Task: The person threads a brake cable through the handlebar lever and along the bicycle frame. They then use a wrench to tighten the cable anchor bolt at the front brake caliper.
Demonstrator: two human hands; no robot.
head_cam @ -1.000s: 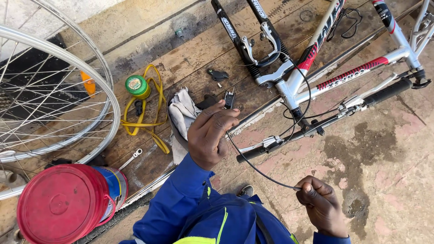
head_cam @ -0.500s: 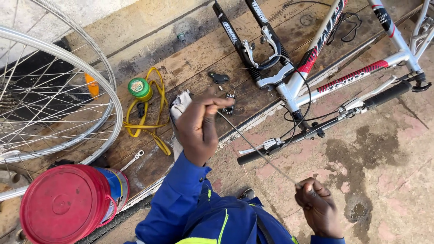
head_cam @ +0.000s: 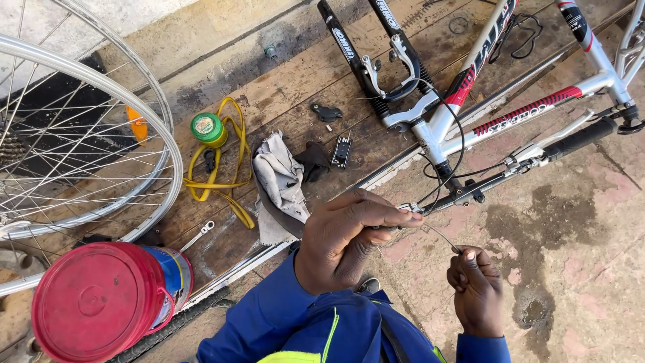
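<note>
- Cable (head_cam: 440, 235), thin steel, now spans a shorter gap between our hands, beside the handlebar (head_cam: 537, 151).
- Left hand (head_cam: 346, 238) pinches one end; it has dropped from the bench (wooden planks).
- Right hand (head_cam: 476, 289) stays closed on the other end.

One view only, from a camera worn on the person's head, looking steeply down and slightly forward. It sits close above the left hand (head_cam: 349, 238) and right hand (head_cam: 476, 290), which fill the lower middle. Beyond them lie wooden boards (head_cam: 282, 87) – a bike frame (head_cam: 470, 101) at the upper right, a wheel (head_cam: 74, 134) at the left edge, a red-lidded bucket (head_cam: 101, 302) at the lower left.
</note>
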